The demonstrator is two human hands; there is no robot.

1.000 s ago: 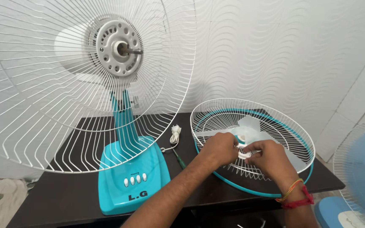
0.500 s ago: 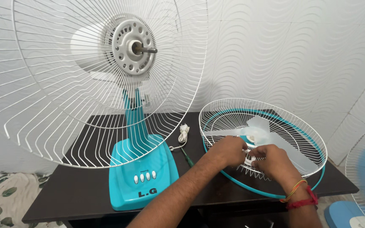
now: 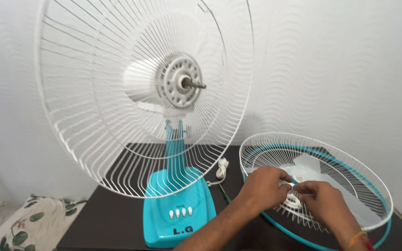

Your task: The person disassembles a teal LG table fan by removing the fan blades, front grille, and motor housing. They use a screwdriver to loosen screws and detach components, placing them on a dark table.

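On a dark table [image 3: 112, 223], beside a turquoise fan [image 3: 177, 214] stripped to its rear guard [image 3: 117, 102], a person's left hand [image 3: 262, 186] and right hand [image 3: 324, 202] meet at the hub of a detached front grille [image 3: 350, 172] lying tilted to the right. Both hands' fingers are pinched narrow on a small white piece [image 3: 290, 186] at the grille's centre. A coiled white cord [image 3: 221, 168] lies between fan and grille.
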